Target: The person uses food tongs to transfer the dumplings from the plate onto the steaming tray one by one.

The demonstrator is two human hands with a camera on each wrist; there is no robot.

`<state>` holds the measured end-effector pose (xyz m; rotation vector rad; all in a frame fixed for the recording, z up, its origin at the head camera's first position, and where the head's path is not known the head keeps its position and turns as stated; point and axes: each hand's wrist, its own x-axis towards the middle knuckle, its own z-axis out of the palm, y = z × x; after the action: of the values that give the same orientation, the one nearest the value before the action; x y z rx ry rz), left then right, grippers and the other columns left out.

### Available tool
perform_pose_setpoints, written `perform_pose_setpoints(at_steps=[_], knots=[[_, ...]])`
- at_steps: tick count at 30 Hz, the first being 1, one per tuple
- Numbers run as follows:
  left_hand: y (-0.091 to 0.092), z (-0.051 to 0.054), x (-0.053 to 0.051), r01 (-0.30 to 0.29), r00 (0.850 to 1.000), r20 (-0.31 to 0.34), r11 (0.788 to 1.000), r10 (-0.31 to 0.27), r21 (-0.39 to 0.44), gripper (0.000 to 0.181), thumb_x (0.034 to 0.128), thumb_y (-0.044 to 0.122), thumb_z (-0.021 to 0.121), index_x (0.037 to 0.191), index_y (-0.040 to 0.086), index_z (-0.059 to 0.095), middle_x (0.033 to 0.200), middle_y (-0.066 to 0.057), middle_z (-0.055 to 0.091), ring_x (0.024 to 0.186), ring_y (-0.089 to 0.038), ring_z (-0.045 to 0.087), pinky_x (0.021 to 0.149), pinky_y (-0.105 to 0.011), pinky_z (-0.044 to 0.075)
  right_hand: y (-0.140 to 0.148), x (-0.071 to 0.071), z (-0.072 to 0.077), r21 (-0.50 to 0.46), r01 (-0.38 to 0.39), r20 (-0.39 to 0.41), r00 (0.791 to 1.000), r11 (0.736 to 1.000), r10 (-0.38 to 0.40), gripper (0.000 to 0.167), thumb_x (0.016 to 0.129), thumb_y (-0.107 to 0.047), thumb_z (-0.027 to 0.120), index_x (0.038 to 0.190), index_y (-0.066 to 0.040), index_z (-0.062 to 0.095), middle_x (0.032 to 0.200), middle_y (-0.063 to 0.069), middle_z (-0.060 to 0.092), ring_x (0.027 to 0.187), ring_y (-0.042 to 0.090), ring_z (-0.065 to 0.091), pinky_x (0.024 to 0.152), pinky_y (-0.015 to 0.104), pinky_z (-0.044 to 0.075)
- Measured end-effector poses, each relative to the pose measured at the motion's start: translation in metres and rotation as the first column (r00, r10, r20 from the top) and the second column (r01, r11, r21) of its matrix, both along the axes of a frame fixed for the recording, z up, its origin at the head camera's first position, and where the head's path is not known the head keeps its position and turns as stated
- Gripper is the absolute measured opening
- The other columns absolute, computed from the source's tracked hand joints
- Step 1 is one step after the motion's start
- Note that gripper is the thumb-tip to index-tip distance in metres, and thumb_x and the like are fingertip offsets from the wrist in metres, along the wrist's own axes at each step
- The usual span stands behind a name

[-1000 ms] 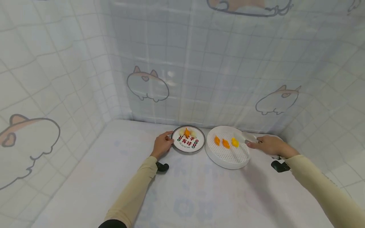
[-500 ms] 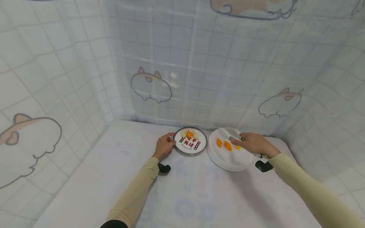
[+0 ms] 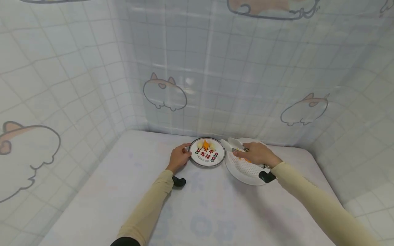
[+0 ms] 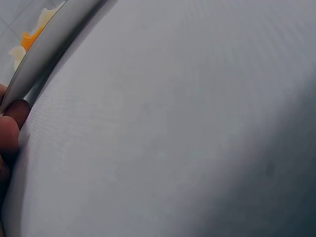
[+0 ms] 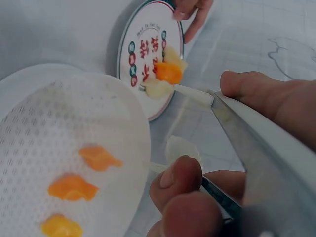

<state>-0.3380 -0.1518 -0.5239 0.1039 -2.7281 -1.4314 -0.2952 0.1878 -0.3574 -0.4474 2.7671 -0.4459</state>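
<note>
My left hand [image 3: 180, 158] grips the left rim of a round white plate [image 3: 197, 160] with red lettering. On the plate, an orange dumpling-like piece [image 5: 169, 73] lies between two pale ones, one being the near pale piece [image 5: 158, 89]. My right hand [image 3: 260, 154] holds a pair of tongs [image 3: 235, 143] with white tips. The tips stand apart, with nothing seen between them, above the gap between plate and steamer. Below that hand sits a white perforated steamer tray [image 3: 246, 177]. It holds two orange pieces, including the middle orange piece [image 5: 73, 187], and a yellow piece [image 5: 61, 226].
A tiled-pattern sheet [image 3: 197, 112] with cartoon animals rises behind the white tabletop [image 3: 197, 205] and along both sides. Plate and steamer tray stand side by side near the back edge.
My right hand has moved left with the tongs, from the steamer tray's right edge to over the tray, tips toward the plate. The left hand keeps its hold on the plate.
</note>
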Motion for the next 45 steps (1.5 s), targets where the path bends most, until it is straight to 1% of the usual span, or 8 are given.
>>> perform_pose_setpoints(at_steps=[8, 18, 22, 25, 31, 37, 42, 45], knots=[[0.001, -0.004, 0.0, 0.003, 1.0, 0.003, 1.0, -0.003, 0.011, 0.051, 0.0954, 0.016, 0.068, 0.147, 0.015, 0.064, 0.08, -0.004, 0.065, 0.049, -0.015, 0.055, 0.052, -0.028, 0.042, -0.017, -0.008, -0.02, 0.0, 0.022, 0.058, 0.998, 1.0, -0.022, 0.088, 0.101, -0.064, 0.055, 0.155, 0.005, 0.048, 0.155, 0.029, 0.053, 0.143, 0.05, 0.051, 0.113, 0.065, 0.044], [-0.001, -0.008, 0.0, 0.021, 0.998, -0.058, 1.0, -0.02, 0.0, 0.053, 0.0915, 0.015, 0.066, 0.144, 0.012, 0.066, 0.08, -0.004, 0.068, 0.045, -0.012, 0.055, 0.053, -0.027, 0.04, -0.034, -0.01, -0.033, -0.005, -0.039, 0.041, 0.998, 0.999, 0.04, 0.083, 0.1, -0.059, 0.061, 0.15, 0.007, 0.054, 0.15, 0.026, 0.059, 0.134, 0.044, 0.06, 0.107, 0.06, 0.05], [-0.001, -0.007, 0.0, 0.023, 0.998, -0.062, 1.0, -0.023, -0.003, 0.052, 0.0922, 0.016, 0.067, 0.144, 0.012, 0.066, 0.081, -0.004, 0.066, 0.045, -0.012, 0.054, 0.054, -0.027, 0.04, -0.038, -0.011, -0.038, 0.003, -0.022, 0.05, 0.999, 1.0, 0.022, 0.084, 0.098, -0.06, 0.063, 0.15, 0.005, 0.055, 0.144, 0.023, 0.064, 0.12, 0.036, 0.065, 0.101, 0.056, 0.054], [0.0, -0.007, 0.0, 0.023, 0.998, -0.059, 1.0, -0.023, -0.002, 0.052, 0.0923, 0.016, 0.068, 0.144, 0.012, 0.066, 0.081, -0.004, 0.066, 0.046, -0.012, 0.053, 0.054, -0.028, 0.04, -0.04, -0.011, -0.04, 0.017, -0.009, 0.058, 0.998, 1.0, 0.008, 0.085, 0.097, -0.061, 0.065, 0.151, 0.003, 0.055, 0.142, 0.022, 0.066, 0.112, 0.031, 0.065, 0.098, 0.055, 0.055], [0.0, -0.007, -0.002, 0.015, 0.999, -0.034, 1.0, -0.015, 0.001, 0.052, 0.0927, 0.016, 0.067, 0.145, 0.013, 0.066, 0.081, -0.005, 0.066, 0.046, -0.013, 0.055, 0.052, -0.028, 0.04, -0.044, -0.013, -0.041, 0.039, -0.004, 0.058, 0.998, 0.999, 0.002, 0.083, 0.097, -0.06, 0.066, 0.151, 0.002, 0.055, 0.144, 0.022, 0.064, 0.118, 0.034, 0.066, 0.099, 0.056, 0.054], [0.002, -0.008, 0.0, 0.004, 1.0, -0.015, 1.0, -0.004, 0.012, 0.052, 0.093, 0.016, 0.067, 0.145, 0.014, 0.066, 0.082, -0.005, 0.066, 0.046, -0.014, 0.055, 0.049, -0.027, 0.04, -0.049, -0.014, -0.043, 0.075, 0.013, 0.065, 0.998, 0.997, -0.018, 0.082, 0.096, -0.06, 0.068, 0.151, 0.0, 0.057, 0.137, 0.02, 0.068, 0.108, 0.032, 0.065, 0.092, 0.053, 0.056], [0.001, -0.007, -0.001, 0.006, 1.0, -0.029, 1.0, -0.006, 0.008, 0.051, 0.0931, 0.016, 0.067, 0.144, 0.014, 0.066, 0.082, -0.004, 0.066, 0.046, -0.014, 0.055, 0.048, -0.027, 0.04, -0.052, -0.017, -0.042, 0.096, 0.001, 0.071, 0.997, 0.995, -0.008, 0.082, 0.096, -0.059, 0.068, 0.151, 0.0, 0.056, 0.137, 0.021, 0.068, 0.104, 0.031, 0.064, 0.086, 0.049, 0.056], [0.001, -0.008, 0.001, 0.01, 0.999, -0.041, 1.0, -0.01, 0.014, 0.051, 0.093, 0.016, 0.068, 0.144, 0.013, 0.067, 0.083, -0.004, 0.066, 0.047, -0.013, 0.055, 0.05, -0.027, 0.04, -0.054, -0.019, -0.046, 0.104, -0.002, 0.081, 0.997, 0.995, -0.006, 0.081, 0.096, -0.059, 0.068, 0.152, -0.001, 0.055, 0.139, 0.021, 0.067, 0.102, 0.031, 0.063, 0.085, 0.048, 0.056]])
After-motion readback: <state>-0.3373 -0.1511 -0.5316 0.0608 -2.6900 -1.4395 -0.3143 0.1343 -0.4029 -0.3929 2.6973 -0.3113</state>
